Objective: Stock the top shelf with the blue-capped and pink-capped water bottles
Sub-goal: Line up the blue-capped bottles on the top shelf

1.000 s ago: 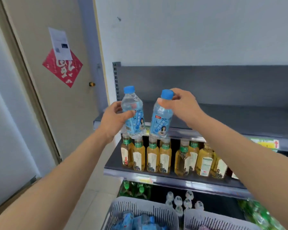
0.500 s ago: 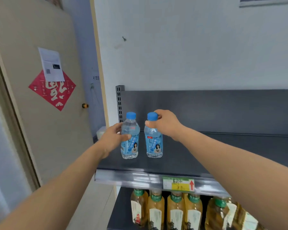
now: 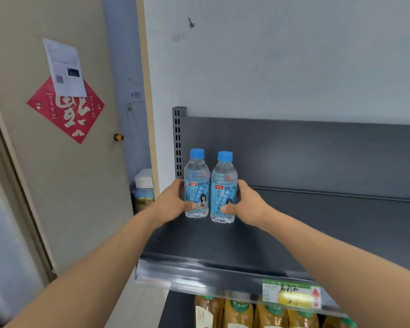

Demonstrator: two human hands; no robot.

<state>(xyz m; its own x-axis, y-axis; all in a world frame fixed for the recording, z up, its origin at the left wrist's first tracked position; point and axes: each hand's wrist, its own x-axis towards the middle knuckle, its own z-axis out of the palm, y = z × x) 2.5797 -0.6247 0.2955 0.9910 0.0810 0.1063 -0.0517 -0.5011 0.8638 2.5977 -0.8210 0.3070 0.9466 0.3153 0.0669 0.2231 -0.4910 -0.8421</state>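
Two small bottles of clear water stand upright on the top shelf point(image 3: 223, 245), near its left end and toward its back. The left bottle point(image 3: 197, 185) and the right bottle point(image 3: 223, 189) each have a blue cap and a light blue label with a printed woman's figure. They stand just beside each other. The left hand point(image 3: 173, 204) grips the left bottle at its label, and the right hand point(image 3: 249, 204) grips the right bottle.

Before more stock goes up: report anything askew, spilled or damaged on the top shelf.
Nothing stands out. The left clear plastic blue-capped water bottle and the right blue-capped water bottle stand upright, side by side, caps on, on the dark grey metal top shelf; no spill shows.
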